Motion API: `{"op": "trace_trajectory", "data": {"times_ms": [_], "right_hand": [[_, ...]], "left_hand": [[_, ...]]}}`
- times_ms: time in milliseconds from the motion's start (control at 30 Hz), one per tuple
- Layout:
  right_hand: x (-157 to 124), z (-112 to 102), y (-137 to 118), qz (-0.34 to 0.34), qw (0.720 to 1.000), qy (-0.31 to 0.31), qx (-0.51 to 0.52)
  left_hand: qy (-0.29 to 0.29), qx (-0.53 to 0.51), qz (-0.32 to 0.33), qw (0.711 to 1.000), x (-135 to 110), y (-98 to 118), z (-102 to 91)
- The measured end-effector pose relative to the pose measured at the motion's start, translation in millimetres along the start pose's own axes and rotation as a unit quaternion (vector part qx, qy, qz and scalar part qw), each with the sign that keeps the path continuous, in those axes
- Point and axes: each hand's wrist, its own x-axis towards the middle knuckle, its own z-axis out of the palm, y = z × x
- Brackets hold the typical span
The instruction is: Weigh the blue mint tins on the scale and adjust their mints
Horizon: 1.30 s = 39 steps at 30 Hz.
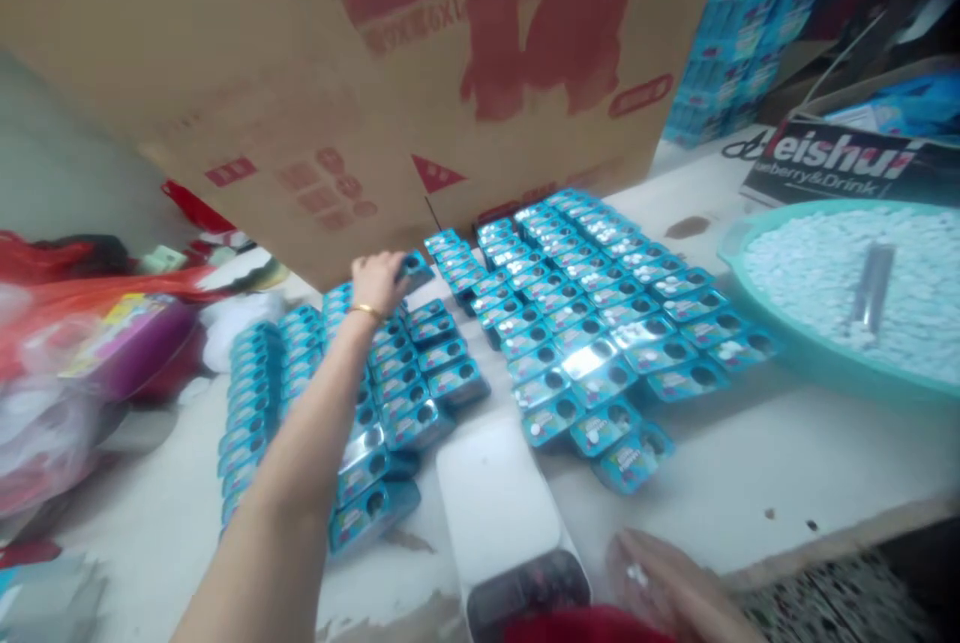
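My left hand (379,281) reaches out over the left group of small blue boxes (397,378), which stand in rows with a dark round hole in each top. Its fingers close on one blue box (417,269) at the far end. Low on the right, my blurred right hand (667,583) is closed around a few small white pieces (637,575). Between the hands sits a white device with a dark panel (499,498), like a small scale. More blue boxes (592,303) fill the middle of the table, many with white pieces on top.
A big cardboard carton (375,93) stands at the back. On the right, a turquoise basin (795,343) holds many pale pieces and a clear tube (874,288). Behind are a black printed box (847,163) and stacked blue packs (739,33). Plastic bags (67,323) lie left.
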Motion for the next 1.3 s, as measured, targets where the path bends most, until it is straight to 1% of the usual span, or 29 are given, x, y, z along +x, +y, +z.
{"op": "trace_trajectory", "data": {"times_ms": [33,67,100,133,167,200,233,300,367,400,467,533,600,667,700,733,767,800,833,867,900,933,1000,1067,1133,1233,1300], "right_hand": [[0,0,3,0.006,1.0,0.009,0.022],[1,-1,5,0.01,0.998,0.019,0.051],[1,-1,7,0.008,0.996,0.028,0.088],[1,-2,9,0.0,0.991,0.034,0.126],[1,-3,11,-0.012,0.987,0.035,0.157],[0,-4,12,-0.024,0.984,0.032,0.176],[0,-5,14,-0.035,0.983,0.025,0.181],[-3,-8,17,-0.047,0.983,0.011,0.175],[-7,-9,19,-0.041,0.985,-0.004,0.168],[-10,-10,20,-0.037,0.986,-0.013,0.164],[-18,-9,22,-0.026,0.988,-0.026,0.153],[-25,-7,23,-0.01,0.99,-0.021,0.139],[-32,-5,23,0.004,0.991,-0.011,0.13],[-37,-3,24,0.012,0.991,-0.015,0.131],[-39,-2,24,0.015,0.991,-0.027,0.134],[-41,-1,25,0.018,0.989,-0.041,0.14],[-42,0,25,0.021,0.987,-0.059,0.146],[-43,1,26,0.023,0.985,-0.079,0.149],[-44,3,26,0.023,0.984,-0.098,0.149],[-45,4,27,0.022,0.983,-0.115,0.143],[-46,4,27,0.021,0.983,-0.125,0.134],[-47,4,28,0.021,0.984,-0.128,0.123],[-48,3,31,0.014,0.988,-0.119,0.099],[-47,-2,34,0.0,0.992,-0.106,0.075],[-46,-6,38,-0.008,0.994,-0.1,0.049],[-44,-10,41,-0.003,0.995,-0.097,0.029],[-44,-8,41,-0.001,0.995,-0.094,0.042]], "left_hand": [[0.025,0.001,-0.005,1.0,-15,0,-15.1],[0.072,0.0,0.002,0.997,-34,3,-30.5],[0.101,-0.005,0.017,0.995,-54,7,-45.4],[0.111,-0.014,0.033,0.993,-77,15,-59.0],[0.105,-0.028,0.053,0.993,-100,24,-70.4],[0.08,-0.046,0.082,0.992,-125,36,-79.0],[0.056,-0.063,0.111,0.99,-149,50,-84.1],[0.002,-0.095,0.172,0.981,-193,78,-83.6],[-0.035,-0.118,0.207,0.971,-226,102,-71.1],[-0.048,-0.123,0.215,0.968,-238,111,-62.4],[-0.064,-0.121,0.218,0.966,-250,122,-45.7],[-0.071,-0.112,0.214,0.968,-254,125,-35.6],[-0.064,-0.111,0.208,0.97,-256,125,-35.5],[-0.033,-0.12,0.193,0.973,-262,130,-42.9],[-0.016,-0.132,0.188,0.973,-268,136,-47.6],[-0.005,-0.153,0.192,0.969,-275,144,-51.4],[-0.01,-0.181,0.205,0.962,-284,156,-53.6],[-0.027,-0.213,0.226,0.95,-293,170,-53.4],[-0.06,-0.244,0.255,0.934,-303,185,-50.6],[-0.094,-0.263,0.276,0.92,-311,200,-45.2],[-0.117,-0.267,0.28,0.915,-318,214,-37.8],[-0.133,-0.266,0.277,0.914,-323,227,-29.3],[-0.142,-0.26,0.26,0.919,-329,245,-12.3],[-0.136,-0.265,0.252,0.921,-330,254,0.1],[-0.127,-0.269,0.251,0.921,-330,257,6.3],[-0.118,-0.263,0.241,0.927,-331,259,7.9],[-0.116,-0.259,0.226,0.932,-331,259,6.9]]}}
